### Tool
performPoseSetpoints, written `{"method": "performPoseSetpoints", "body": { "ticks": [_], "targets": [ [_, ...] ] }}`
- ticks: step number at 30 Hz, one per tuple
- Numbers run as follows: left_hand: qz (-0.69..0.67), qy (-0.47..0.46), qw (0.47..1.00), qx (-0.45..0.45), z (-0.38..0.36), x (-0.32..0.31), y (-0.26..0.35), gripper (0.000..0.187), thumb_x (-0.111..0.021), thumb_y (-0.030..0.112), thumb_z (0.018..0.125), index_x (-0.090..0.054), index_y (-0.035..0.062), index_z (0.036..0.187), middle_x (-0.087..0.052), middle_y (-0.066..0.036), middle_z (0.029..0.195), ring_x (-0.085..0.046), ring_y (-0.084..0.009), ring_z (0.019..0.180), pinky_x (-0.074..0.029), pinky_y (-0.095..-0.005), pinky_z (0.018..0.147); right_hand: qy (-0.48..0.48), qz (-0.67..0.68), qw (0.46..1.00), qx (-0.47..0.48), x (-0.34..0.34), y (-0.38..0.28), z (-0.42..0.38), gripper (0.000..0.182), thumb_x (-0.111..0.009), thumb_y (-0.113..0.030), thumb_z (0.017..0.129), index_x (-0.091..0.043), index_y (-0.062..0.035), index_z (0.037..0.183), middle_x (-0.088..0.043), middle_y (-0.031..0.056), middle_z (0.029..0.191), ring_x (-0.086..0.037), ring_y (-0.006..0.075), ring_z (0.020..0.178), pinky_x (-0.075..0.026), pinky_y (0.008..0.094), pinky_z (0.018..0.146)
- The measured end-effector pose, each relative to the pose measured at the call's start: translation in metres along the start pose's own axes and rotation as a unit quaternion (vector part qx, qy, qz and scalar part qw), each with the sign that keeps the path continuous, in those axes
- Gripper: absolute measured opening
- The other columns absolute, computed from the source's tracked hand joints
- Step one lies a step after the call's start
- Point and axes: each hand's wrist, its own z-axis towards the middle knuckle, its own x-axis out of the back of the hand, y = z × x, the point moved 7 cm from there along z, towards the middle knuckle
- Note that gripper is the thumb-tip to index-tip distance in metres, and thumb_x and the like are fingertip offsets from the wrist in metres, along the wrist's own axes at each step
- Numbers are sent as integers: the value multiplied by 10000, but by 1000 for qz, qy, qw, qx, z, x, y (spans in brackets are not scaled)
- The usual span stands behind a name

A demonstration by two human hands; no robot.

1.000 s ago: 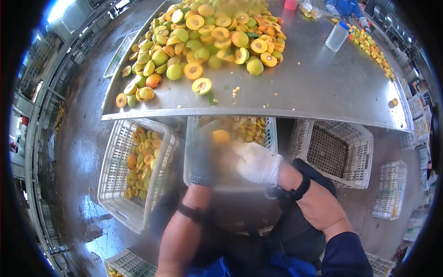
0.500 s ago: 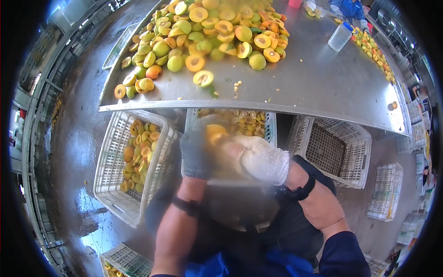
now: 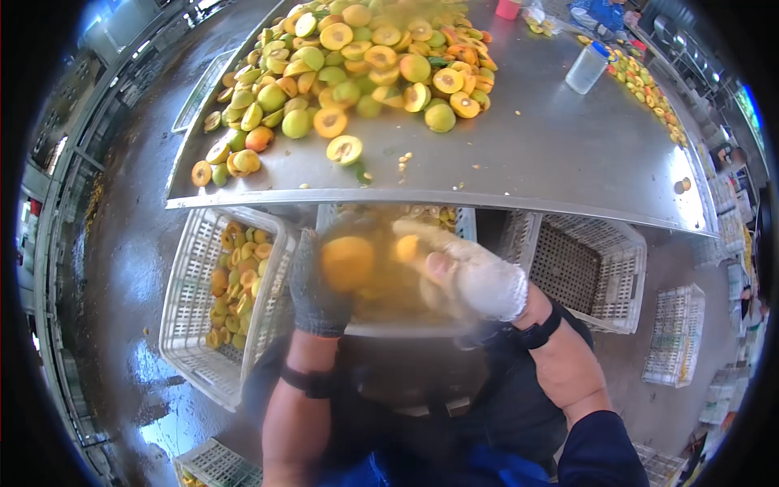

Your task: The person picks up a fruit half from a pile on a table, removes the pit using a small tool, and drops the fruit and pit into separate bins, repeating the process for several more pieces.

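Observation:
My left hand (image 3: 318, 284), in a grey glove, is closed around a yellow-orange peach half (image 3: 347, 264), blurred by a smear in the view. My right hand (image 3: 475, 280), in a whitish glove with the thumb tip showing, is curled a little to the right of it. A small orange piece (image 3: 407, 247) shows at its fingertips; what it is I cannot make out. Both hands are over a crate (image 3: 406, 330) with fruit pieces in it, partly hidden by the hands and blur. Ahead, a heap of halved peaches (image 3: 345, 150) lies on the metal table (image 3: 503, 162).
To the left a white crate (image 3: 180, 325) holds peach halves. Another white crate (image 3: 625, 300) stands to the right. A blue-capped clear jar (image 3: 586, 69) and a red cup (image 3: 508, 9) are on the table. A person in blue (image 3: 599, 16) is at the far side.
My hands have moved apart; the left has shifted left with the peach half. The view has shifted slightly, and the orange piece now shows at the right fingertips.

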Motion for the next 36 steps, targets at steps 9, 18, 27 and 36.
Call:
{"method": "performPoseSetpoints", "body": {
  "ticks": [9,18,27,36],
  "targets": [
    [134,-65,989,11,-13,-27,5,408,-692,263,951,-694,-31,1234,-749,-107,1090,-698,-171,918,-560,-318,816,174,-504,842,84,3,-17,-3,573,-615,-334,989,-462,-175,1518,-713,231,908,-686,448,769,-533,538,688],
    [185,-25,982,12,-16,-27,-2,495,-550,376,1030,-689,-38,1263,-747,-123,1142,-702,-183,952,-556,-316,861,236,-508,805,195,10,-12,-2,463,-603,-339,982,-554,-232,1430,-726,182,898,-695,411,791,-539,524,693],
    [399,-16,904,-155,-4,5,5,316,-615,135,1006,-664,10,1292,-725,-125,1176,-691,-219,1056,-540,-329,959,240,-546,802,-13,19,-18,2,420,-665,-369,939,-608,-123,1275,-712,238,967,-691,443,885,-537,542,792],
    [529,214,808,-146,3,86,105,527,-773,139,845,-627,-27,1323,-668,-207,1238,-633,-357,1180,-482,-411,1069,286,-516,804,80,26,-31,39,440,-734,-315,868,-600,-64,1204,-696,255,1065,-673,450,1012,-535,519,886]
  ]
}}
